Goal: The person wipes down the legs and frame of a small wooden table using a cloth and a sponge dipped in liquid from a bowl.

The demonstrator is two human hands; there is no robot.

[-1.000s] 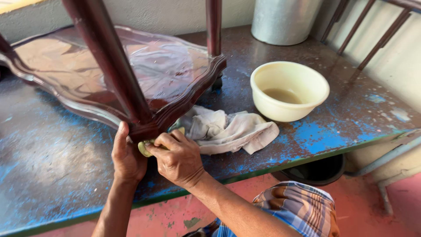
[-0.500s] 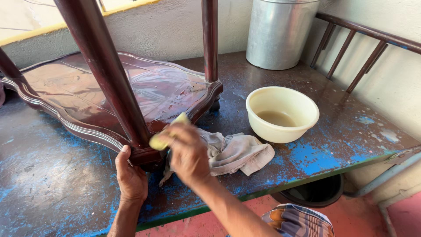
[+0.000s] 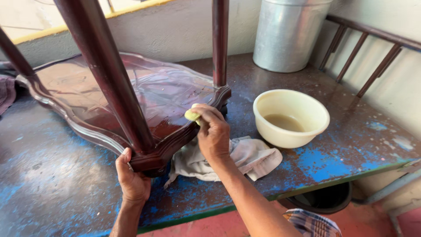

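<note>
Fingers of the right hand (image 3: pixel 213 134) are pinching a small yellow sponge pad (image 3: pixel 192 115) against the upturned dark-red wooden table's scalloped rim (image 3: pixel 175 140), at nine o'clock from the cream plastic bowl (image 3: pixel 290 117), while the left hand (image 3: pixel 131 177) is gripping the corner; light, even strokes seem best.

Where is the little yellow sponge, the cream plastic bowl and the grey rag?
little yellow sponge (image 3: pixel 191 115), head view, exposed end.
cream plastic bowl (image 3: pixel 280 137), head view, front wall.
grey rag (image 3: pixel 256 159), head view, right fold.
</note>
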